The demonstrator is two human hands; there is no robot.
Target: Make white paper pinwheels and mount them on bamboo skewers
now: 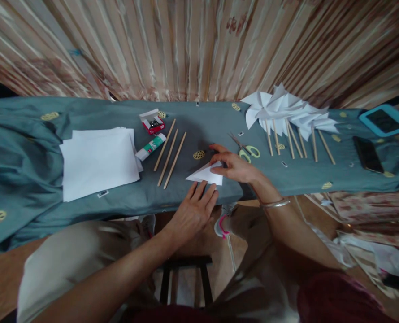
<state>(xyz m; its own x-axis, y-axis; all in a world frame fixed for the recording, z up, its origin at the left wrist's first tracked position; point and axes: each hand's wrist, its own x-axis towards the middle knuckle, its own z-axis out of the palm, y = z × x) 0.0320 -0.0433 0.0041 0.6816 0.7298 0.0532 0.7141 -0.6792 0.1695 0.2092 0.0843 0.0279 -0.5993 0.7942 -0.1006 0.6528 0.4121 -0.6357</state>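
A sheet of white paper folded into a triangle (202, 174) lies on the cloth near the front edge. Along its lower edge rest the outstretched fingers of my left hand (194, 211), pressing it flat. My right hand (231, 166) reaches over its right side, fingers apart and curved, the thumb over the paper. Close by on the right are scissors (249, 152) with green handles, lying loose. Three wooden sticks (167, 157) lie side by side to the left of the folded paper.
A stack of white paper (100, 163) lies at left, near a glue stick (151, 146) and an open red box (152, 122) of small dark pieces. Several paper pinwheels (287, 110) on sticks overlap at back right. A phone (368, 154) and a blue-framed device (385, 120) lie far right.
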